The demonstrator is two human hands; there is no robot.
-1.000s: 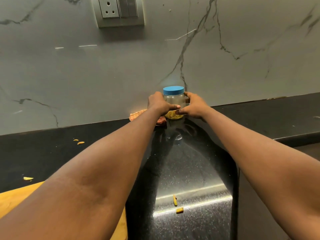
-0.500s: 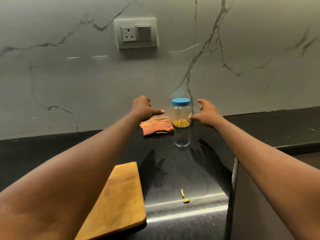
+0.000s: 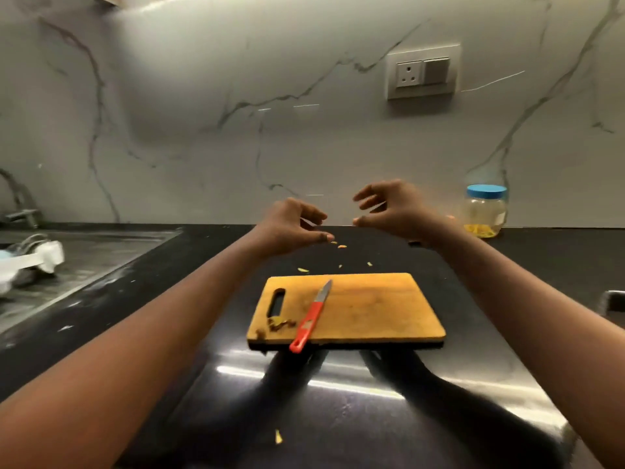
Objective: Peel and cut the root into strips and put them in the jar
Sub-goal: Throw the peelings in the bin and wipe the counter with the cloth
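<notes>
Polished black stone surface up front, one yellow sliver lying loose on it. Next comes the flat wooden board, a red-handled knife slanting across it and brown peelings by its slot. Beyond, left hand and right hand hover, fingers loosely curled, apart, holding nothing. Scattered root strips lie just beside the left thumb tip. The clear, blue-lidded jar stands off right against the marble wall, more strips at its bottom.

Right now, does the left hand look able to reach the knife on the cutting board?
Probably yes. The left hand hangs empty above the counter just beyond the cutting board, and the knife lies uncovered on the board with its red handle toward the person; nothing stands between them.
</notes>
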